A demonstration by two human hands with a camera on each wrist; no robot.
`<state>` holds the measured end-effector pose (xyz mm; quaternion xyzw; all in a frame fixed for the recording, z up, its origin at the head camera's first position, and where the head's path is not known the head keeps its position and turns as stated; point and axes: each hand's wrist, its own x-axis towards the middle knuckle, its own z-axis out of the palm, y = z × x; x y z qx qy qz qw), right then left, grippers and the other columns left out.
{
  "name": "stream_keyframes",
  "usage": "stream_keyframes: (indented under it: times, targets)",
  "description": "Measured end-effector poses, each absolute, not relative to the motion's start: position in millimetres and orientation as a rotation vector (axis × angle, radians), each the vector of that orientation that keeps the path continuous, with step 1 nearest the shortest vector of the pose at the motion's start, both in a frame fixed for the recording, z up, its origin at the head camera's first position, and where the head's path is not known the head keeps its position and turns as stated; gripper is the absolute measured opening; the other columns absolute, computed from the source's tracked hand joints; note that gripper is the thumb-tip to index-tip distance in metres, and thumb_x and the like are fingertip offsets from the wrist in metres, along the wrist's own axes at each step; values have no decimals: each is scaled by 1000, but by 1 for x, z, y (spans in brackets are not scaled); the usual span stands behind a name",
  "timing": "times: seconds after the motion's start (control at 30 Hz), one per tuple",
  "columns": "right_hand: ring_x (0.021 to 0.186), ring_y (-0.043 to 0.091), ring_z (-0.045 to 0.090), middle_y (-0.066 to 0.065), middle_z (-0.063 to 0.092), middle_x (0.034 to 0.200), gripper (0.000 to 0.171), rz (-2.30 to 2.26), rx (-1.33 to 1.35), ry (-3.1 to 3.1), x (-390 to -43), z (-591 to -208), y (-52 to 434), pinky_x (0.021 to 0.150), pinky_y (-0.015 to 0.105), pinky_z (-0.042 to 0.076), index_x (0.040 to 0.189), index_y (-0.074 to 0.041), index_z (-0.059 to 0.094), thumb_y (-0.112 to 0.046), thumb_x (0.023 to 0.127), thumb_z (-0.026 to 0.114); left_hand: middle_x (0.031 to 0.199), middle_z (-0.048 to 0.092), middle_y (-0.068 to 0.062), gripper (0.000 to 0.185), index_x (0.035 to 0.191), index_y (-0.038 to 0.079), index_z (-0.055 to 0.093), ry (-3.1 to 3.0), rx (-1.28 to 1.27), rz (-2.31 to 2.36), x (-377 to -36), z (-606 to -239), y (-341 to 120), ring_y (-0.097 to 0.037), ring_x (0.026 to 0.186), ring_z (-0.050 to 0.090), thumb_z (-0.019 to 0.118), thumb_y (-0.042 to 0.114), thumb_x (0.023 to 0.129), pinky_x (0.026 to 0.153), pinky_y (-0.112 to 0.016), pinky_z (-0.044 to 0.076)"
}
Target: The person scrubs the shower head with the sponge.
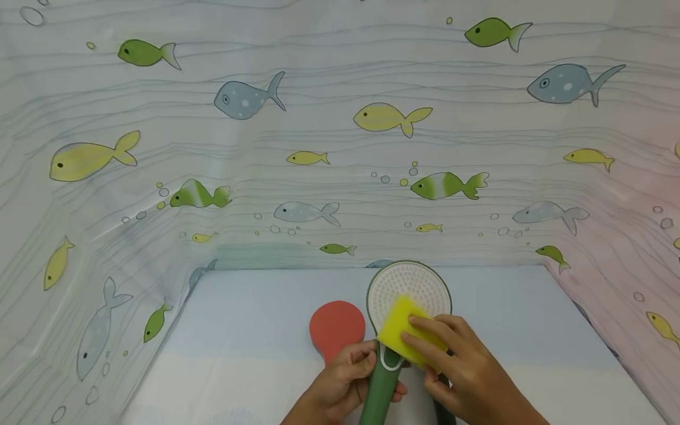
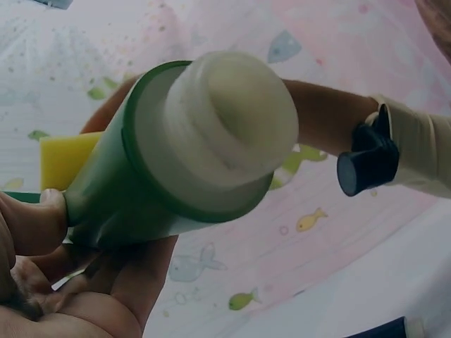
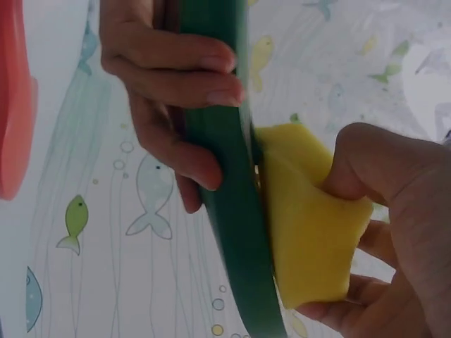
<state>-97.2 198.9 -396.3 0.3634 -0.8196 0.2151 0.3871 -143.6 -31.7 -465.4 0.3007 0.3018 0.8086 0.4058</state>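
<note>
A green shower head [image 1: 382,383] with a round white nozzle face [image 1: 406,280] is held up, face toward the head camera. My left hand [image 1: 345,378] grips its handle just below the head, fingers wrapped round it in the right wrist view. The handle's white threaded end [image 2: 239,120] faces the left wrist camera. Between thumb and fingers my right hand [image 1: 467,369] pinches a yellow sponge [image 1: 401,324], pressed against the lower part of the nozzle face. In the right wrist view the sponge [image 3: 310,225] is squeezed out of shape by the thumb.
Behind the left hand a red paddle-shaped thing [image 1: 337,327] lies on the pale table [image 1: 239,330]. A dark handle-like thing [image 1: 445,407] shows partly below the right hand. A fish-patterned sheet [image 1: 319,189] rises round the table's back and sides.
</note>
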Motion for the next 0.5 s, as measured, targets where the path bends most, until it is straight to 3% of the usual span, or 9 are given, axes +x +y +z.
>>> stream_keyframes:
  times: [0.17,0.4,0.5]
  targets:
    - [111,17,51,8,62,127,36,742,1191,-2095,-90,-389,206,85,14,47,123,-10,68,-24,101,44,125,67,-7,39,140,0,45,785,752,2080,-146,-462,-33,-16,109,70,24,15,111,95,-31,56]
    - [123,19,49,14,55,136,38,1050,1424,-2088,-77,-377,219,98,15,45,129,1,63,-14,94,68,115,68,2,29,120,7,54,820,777,2133,-150,-458,-39,-6,102,69,27,11,110,87,-23,58]
    - [125,21,50,21,54,135,39,1101,1340,-2010,-80,-373,223,104,16,43,126,7,62,-13,93,67,117,68,-2,33,129,3,51,799,788,2121,-151,-458,-39,-12,104,71,25,11,110,90,-27,58]
